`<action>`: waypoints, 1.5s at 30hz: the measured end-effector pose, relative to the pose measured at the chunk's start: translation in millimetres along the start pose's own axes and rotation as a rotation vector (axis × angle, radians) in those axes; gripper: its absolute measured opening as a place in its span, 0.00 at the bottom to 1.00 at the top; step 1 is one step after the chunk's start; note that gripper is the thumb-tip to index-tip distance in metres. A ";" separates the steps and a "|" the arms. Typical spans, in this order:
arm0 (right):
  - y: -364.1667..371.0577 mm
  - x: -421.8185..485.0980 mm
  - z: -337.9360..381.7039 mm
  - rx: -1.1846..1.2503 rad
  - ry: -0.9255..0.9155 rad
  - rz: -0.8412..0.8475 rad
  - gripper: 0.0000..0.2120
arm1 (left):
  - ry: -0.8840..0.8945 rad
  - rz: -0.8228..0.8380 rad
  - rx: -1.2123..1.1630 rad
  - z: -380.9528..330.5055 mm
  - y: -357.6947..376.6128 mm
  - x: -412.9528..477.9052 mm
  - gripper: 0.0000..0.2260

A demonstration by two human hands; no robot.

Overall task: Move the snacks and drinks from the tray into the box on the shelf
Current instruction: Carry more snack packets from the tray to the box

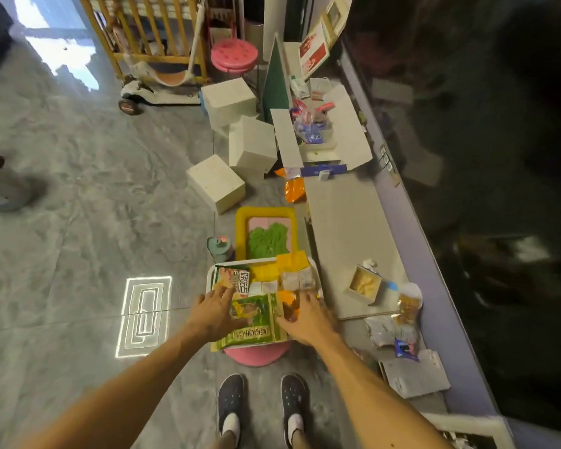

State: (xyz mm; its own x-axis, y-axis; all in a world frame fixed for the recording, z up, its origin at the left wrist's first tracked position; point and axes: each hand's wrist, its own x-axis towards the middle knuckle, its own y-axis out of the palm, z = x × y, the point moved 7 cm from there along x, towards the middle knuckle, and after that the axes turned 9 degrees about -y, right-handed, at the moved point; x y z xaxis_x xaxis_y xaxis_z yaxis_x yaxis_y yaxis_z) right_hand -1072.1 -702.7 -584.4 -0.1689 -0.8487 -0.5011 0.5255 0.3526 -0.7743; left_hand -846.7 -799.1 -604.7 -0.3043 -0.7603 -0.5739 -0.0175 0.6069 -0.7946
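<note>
A white tray (pixel 212 273) rests on a pink stool (pixel 256 354) right in front of me, piled with snack packets. A large green packet (pixel 256 322) lies nearest, with a pale green one (pixel 232 278) and yellow packets (pixel 293 270) behind it. My left hand (pixel 212 309) lies spread on the left edge of the large green packet. My right hand (pixel 305 319) lies on its right edge, fingers over an orange packet (pixel 289 299). Whether either hand grips is unclear. The open white box (pixel 347 131) stands far along the low shelf (pixel 344 215), with several small items inside.
A yellow-rimmed tray with green stuff (pixel 266 234) and a small grey-blue cup (pixel 219 249) sit on the floor beyond the stool. White blocks (pixel 216 186) lie further off. An orange bag (pixel 294 189), a small open carton (pixel 365 283) and wrappers (pixel 392 325) lie on or by the shelf.
</note>
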 end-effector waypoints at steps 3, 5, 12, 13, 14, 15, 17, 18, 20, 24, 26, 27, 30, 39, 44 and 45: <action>26.0 39.1 -24.1 -0.059 -0.011 0.061 0.49 | -0.043 0.083 0.057 7.4 39.0 41.1 0.51; 44.3 64.1 -38.0 -0.103 -0.020 0.087 0.48 | -0.059 0.106 0.063 11.0 62.7 65.1 0.52; 97.7 123.7 -70.1 -0.247 -0.039 0.088 0.40 | -0.071 0.127 0.122 15.1 130.4 119.6 0.47; 102.7 127.7 -72.4 -0.263 -0.042 0.093 0.38 | -0.072 0.116 0.140 15.1 136.5 122.5 0.46; 107.8 131.2 -74.7 -0.267 -0.041 0.098 0.38 | -0.068 0.105 0.164 14.3 140.4 124.5 0.44; 112.6 133.7 -77.3 -0.267 -0.033 0.099 0.37 | -0.065 0.089 0.187 14.0 142.4 126.0 0.44; 118.9 138.5 -81.4 -0.259 -0.022 0.069 0.33 | -0.075 0.063 0.202 15.9 144.9 131.3 0.45; 120.5 139.7 -82.3 -0.246 -0.018 0.048 0.30 | -0.081 0.065 0.215 17.2 143.6 132.6 0.46; 118.5 139.0 -81.0 -0.221 -0.026 -0.003 0.24 | -0.107 0.046 0.255 23.0 137.2 134.4 0.47; 97.7 127.1 -63.1 -0.113 -0.062 -0.069 0.23 | -0.129 0.078 0.143 29.0 111.3 124.0 0.31; 84.4 119.7 -51.4 -0.108 -0.065 -0.084 0.21 | -0.130 0.122 0.056 27.7 95.0 111.7 0.22; 75.4 115.0 -45.4 -0.097 -0.056 -0.092 0.21 | -0.137 0.114 0.042 27.3 86.3 104.8 0.20; 38.8 101.5 -26.3 -0.016 -0.065 -0.152 0.21 | -0.180 0.036 0.010 32.7 55.4 84.6 0.17; -139.6 54.5 14.3 0.077 -0.161 -0.424 0.20 | -0.196 -0.339 -0.440 5.0 -126.0 11.6 0.18; -233.0 17.4 31.7 0.071 -0.221 -0.550 0.18 | -0.057 -0.386 -0.443 -35.6 -192.2 -10.8 0.17; -248.5 9.3 34.8 0.069 -0.227 -0.565 0.18 | -0.026 -0.378 -0.443 -44.8 -202.7 -13.3 0.17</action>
State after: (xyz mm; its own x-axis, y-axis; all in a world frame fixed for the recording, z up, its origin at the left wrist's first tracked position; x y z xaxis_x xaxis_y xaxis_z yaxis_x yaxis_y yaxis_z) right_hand -1175.3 -812.0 -383.2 -0.2597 -0.9623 0.0804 0.4604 -0.1965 -0.8657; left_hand -881.8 -901.6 -427.1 -0.1765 -0.9449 -0.2759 -0.5184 0.3275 -0.7899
